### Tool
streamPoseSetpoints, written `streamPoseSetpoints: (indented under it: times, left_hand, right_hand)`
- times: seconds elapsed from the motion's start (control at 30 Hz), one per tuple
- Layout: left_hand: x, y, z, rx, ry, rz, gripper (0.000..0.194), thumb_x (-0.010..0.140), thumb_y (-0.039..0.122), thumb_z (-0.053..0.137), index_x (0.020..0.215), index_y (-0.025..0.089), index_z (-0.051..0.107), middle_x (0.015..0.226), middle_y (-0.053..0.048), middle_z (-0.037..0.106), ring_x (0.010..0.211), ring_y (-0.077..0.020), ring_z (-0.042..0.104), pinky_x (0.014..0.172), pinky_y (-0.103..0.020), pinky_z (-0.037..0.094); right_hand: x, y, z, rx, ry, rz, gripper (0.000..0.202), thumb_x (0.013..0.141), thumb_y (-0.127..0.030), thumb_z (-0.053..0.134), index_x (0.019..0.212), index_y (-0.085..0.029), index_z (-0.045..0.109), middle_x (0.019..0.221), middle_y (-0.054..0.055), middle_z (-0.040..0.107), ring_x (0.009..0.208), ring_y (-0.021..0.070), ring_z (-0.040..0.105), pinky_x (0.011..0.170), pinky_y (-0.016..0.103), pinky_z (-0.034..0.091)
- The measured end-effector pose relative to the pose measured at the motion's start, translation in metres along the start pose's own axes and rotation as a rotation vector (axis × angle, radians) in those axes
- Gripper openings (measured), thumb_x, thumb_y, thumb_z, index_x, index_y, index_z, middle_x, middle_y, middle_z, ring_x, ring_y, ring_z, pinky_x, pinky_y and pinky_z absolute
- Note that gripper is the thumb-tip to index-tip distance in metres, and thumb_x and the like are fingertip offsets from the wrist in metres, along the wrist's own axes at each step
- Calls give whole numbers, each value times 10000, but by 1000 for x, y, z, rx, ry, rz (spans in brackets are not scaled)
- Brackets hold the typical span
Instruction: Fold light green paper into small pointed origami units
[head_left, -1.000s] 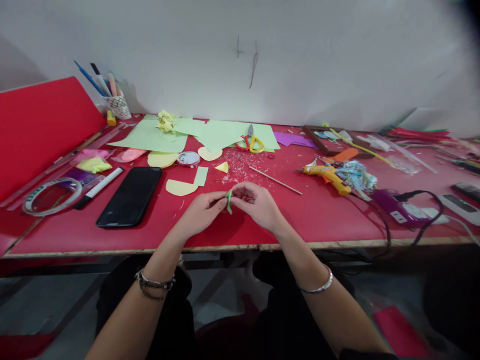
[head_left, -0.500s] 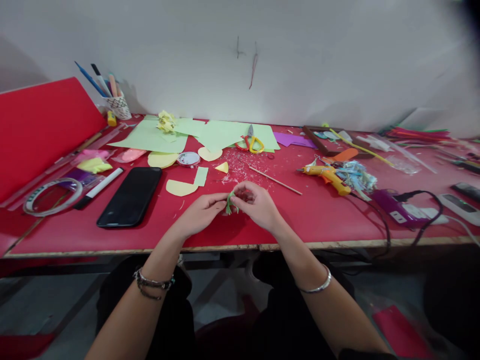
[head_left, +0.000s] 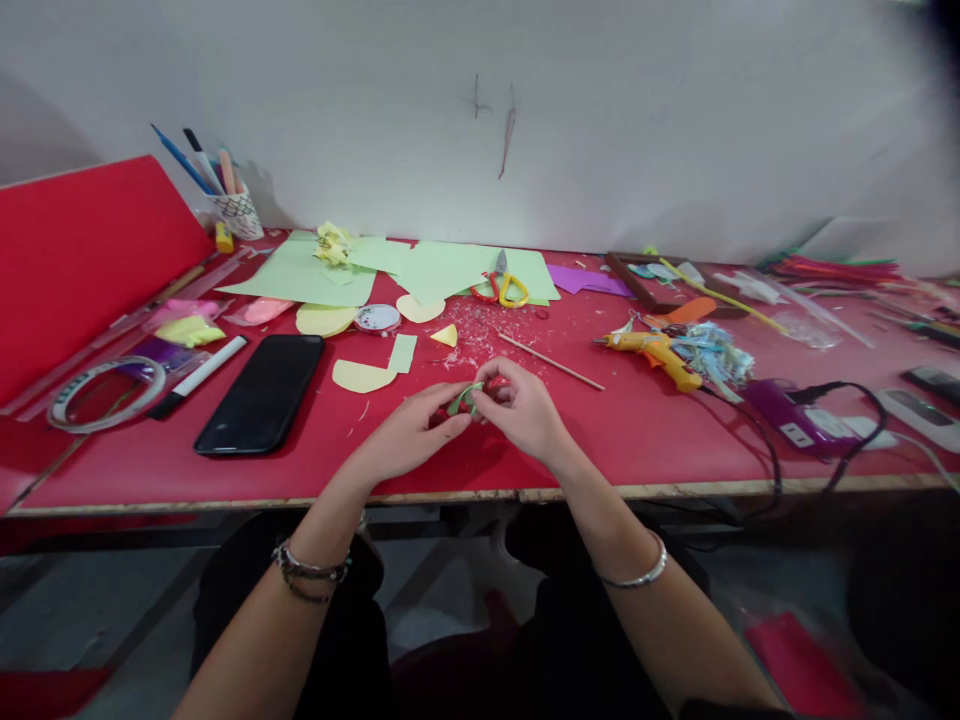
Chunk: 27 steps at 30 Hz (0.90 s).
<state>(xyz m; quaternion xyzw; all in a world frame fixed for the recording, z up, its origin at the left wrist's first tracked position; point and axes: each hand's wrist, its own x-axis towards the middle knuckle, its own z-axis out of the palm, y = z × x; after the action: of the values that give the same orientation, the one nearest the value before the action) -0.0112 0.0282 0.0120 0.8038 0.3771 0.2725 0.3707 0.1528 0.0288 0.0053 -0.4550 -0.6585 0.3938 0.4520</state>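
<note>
A small green paper piece (head_left: pixel 463 400) with narrow strips is between my two hands, over the front middle of the red table. My right hand (head_left: pixel 521 408) pinches its upper edge between thumb and fingers. On its other side is my left hand (head_left: pixel 412 432), thumb apart from the fingers, which reach behind the green piece; whether they grip it is hard to tell. Beyond the hands lie a pale green rectangle (head_left: pixel 402 353), a cut yellow paper shape (head_left: pixel 363 376), a small yellow wedge (head_left: pixel 445 336) and a thin wooden stick (head_left: pixel 551 361).
Left of my hands lie a black phone (head_left: pixel 260 395), a marker (head_left: pixel 199 377) and a tape roll (head_left: pixel 106 394). Scissors (head_left: pixel 501 281) rest on green sheets behind. To the right are a yellow glue gun (head_left: pixel 652 355) and a purple power socket (head_left: pixel 799 418) with cables.
The green piece has turned between the fingers and looks more spread. My left thumb has moved down, away from it; my right hand still pinches it.
</note>
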Motion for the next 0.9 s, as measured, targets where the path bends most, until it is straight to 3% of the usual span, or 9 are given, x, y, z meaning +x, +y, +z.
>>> streamPoseSetpoints:
  times: [0.13, 0.33, 0.63, 0.73, 0.9]
  left_hand:
    - [2, -1, 11, 221, 79, 48, 343, 883, 269, 358, 1194, 163, 455, 1132, -106, 557, 1021, -202, 524, 871, -336, 416]
    - [2, -2, 17, 374, 88, 38, 378, 891, 333, 353, 1217, 147, 399, 1172, -138, 537, 1034, -240, 530, 823, -360, 442]
    - [1, 1, 17, 442, 56, -69, 246, 895, 256, 282, 1005, 140, 469, 900, -111, 601, 784, -219, 585, 637, -309, 435]
    - [1, 3, 14, 392, 63, -70, 216, 894, 266, 277, 916, 153, 459, 790, -73, 578, 690, -190, 557, 587, -281, 403]
    - [-1, 7, 7, 70, 72, -29, 198, 896, 274, 280, 779, 188, 415, 668, 4, 491, 600, -125, 475, 566, -236, 373]
  right_hand:
    - [-1, 1, 2, 9, 38, -1, 75, 719, -208, 507, 752, -202, 440, 670, -36, 489, 546, 91, 534, 521, 223, 447]
    - [-1, 0, 4, -7, 90, 0, 60, 707, -207, 501, 736, -197, 450, 641, -46, 478, 529, 78, 491, 514, 212, 413]
    - [-1, -2, 7, -28, 109, -1, 64, 700, -211, 528, 711, -194, 467, 642, -34, 496, 545, 83, 476, 524, 216, 402]
    - [-1, -6, 6, 85, 37, 33, 82, 716, -247, 541, 754, -186, 501, 671, -23, 523, 566, 84, 500, 540, 219, 427]
    - [-1, -12, -4, 276, -88, 68, 167, 719, -275, 578, 852, -174, 580, 681, -15, 577, 558, 82, 532, 568, 231, 463]
